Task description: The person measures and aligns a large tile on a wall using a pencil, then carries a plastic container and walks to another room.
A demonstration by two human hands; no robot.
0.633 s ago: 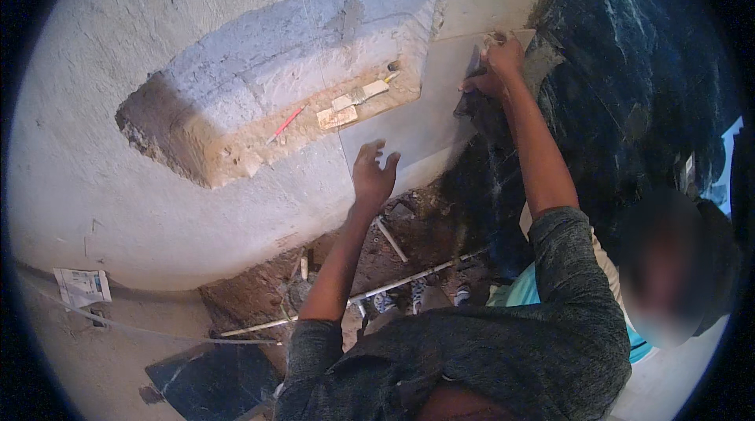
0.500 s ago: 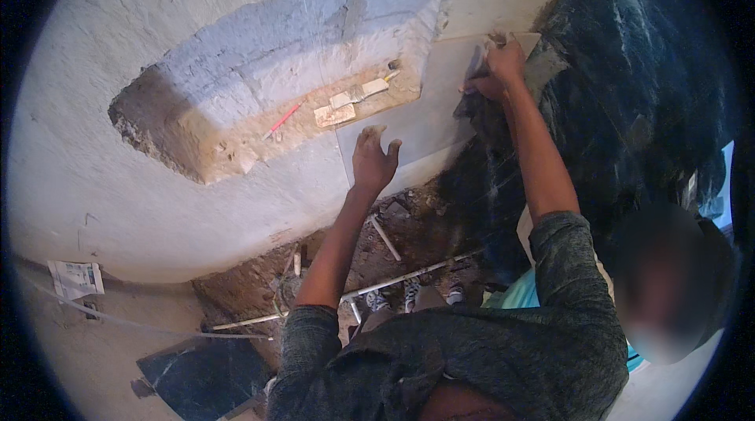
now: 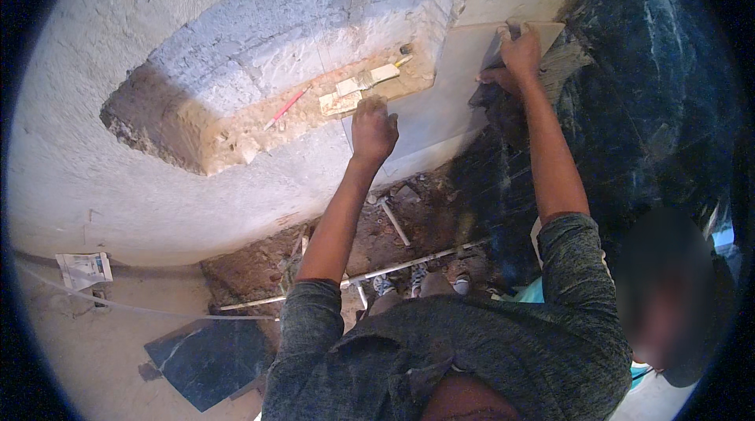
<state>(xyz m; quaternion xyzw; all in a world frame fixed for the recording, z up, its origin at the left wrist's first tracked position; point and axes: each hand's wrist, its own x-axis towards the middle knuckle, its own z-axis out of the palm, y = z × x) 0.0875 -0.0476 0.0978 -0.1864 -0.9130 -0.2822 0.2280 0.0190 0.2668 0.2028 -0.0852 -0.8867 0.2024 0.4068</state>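
A thin grey panel (image 3: 450, 110) stands against the wall, its upper edge partly cut to follow the sill of a recessed niche (image 3: 271, 51). My left hand (image 3: 374, 131) is at the panel's left part, fingers curled over its upper edge beside the niche sill. Farther right, my right hand (image 3: 519, 59) grips the panel near its top right edge, fingertips bent at the rim and thumb lower down. A dark patch lies below that thumb; I cannot make out what it is. On the sill are a brush (image 3: 367, 79), a pale block (image 3: 340, 103) and a red pencil (image 3: 286, 108).
Dark marbled slabs (image 3: 661, 83) lean on the right. A person's head (image 3: 664, 295) is close at lower right. White pipes (image 3: 409, 267) and rubble lie on the ground below. A dark square slab (image 3: 211, 362) and a paper sheet (image 3: 84, 270) are at lower left.
My left hand has gone from spread fingers in front of the panel to fingers curled at its upper edge. My right hand stays at the panel. The view has shifted slightly.
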